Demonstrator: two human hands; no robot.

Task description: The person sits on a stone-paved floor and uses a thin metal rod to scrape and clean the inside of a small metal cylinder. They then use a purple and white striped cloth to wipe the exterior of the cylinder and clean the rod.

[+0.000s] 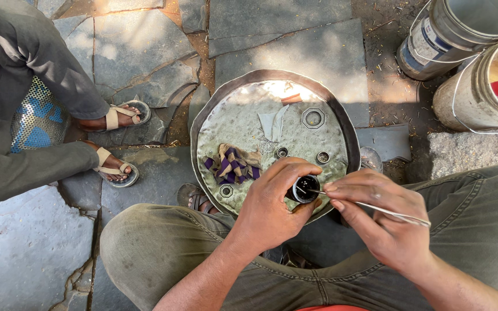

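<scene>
Paving of grey stone slabs [295, 40] fills the ground, with open room at the lower left. Two buckets [474, 63] stand close together at the upper right, well apart from the hands. Another person's legs and sandalled feet [113, 118] sit at the left, near the pan's left edge. The round dented metal pan [341, 124] lies just ahead of the wearer's knees, its near rim under the hands; in it lie a striped rag [234, 164], a hexagonal nut [313, 118] and small rings, with bare metal between them. The left hand [269, 204] is wrapped around a small dark cylindrical part [305, 189] over the pan's near rim. The right hand [384, 222] pinches a thin metal rod [376, 207], its tip at the part's opening.
</scene>
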